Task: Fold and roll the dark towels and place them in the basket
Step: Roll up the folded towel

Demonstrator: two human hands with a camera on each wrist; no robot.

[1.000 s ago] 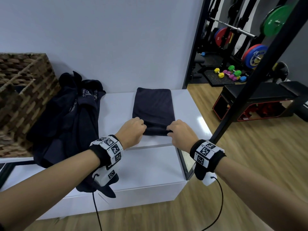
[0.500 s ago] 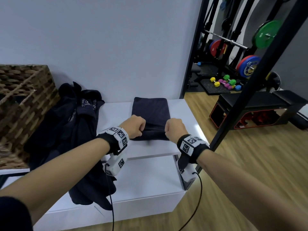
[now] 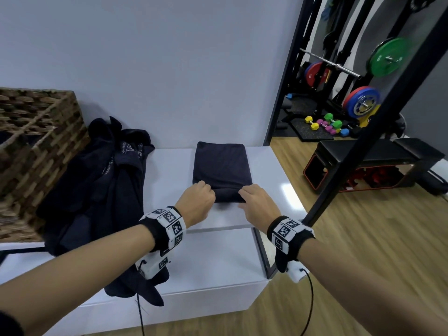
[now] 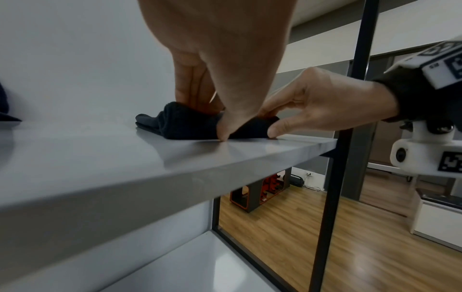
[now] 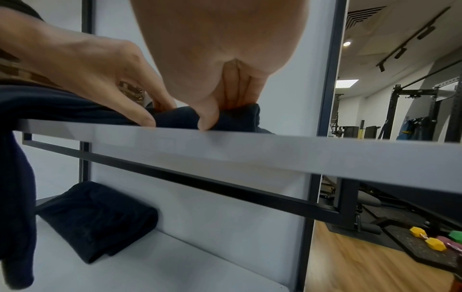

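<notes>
White and glossy, the worktop (image 3: 271, 170) stands against a plain wall, with gym equipment behind the opening on the right. On it lies the folded towel (image 3: 221, 170), a dark strip running from near to far, and its near end is already turned over into a small roll.

The left hand (image 3: 196, 201) grasps the left end of this roll, with fingers curled on top and the thumb low against the worktop. The right hand (image 3: 258, 202) grasps the right end in the same way. Both thumbs sit just beside the near edge of the cloth.

I think the risk is now mainly in the roll itself. If one hand pushes further than the other, the roll may go crooked and become a cone. The smooth surface may also let the whole strip slide away toward the wall instead of winding, so the roll stays loose.

To the left, a pile of unfolded dark towels (image 3: 101, 190) hangs over the front edge; it could slip to the lower shelf (image 3: 213, 267). Farther left is the woven basket (image 3: 48, 146), well apart from the hands, so the finished roll may open while it is carried if the grip is weak.
</notes>
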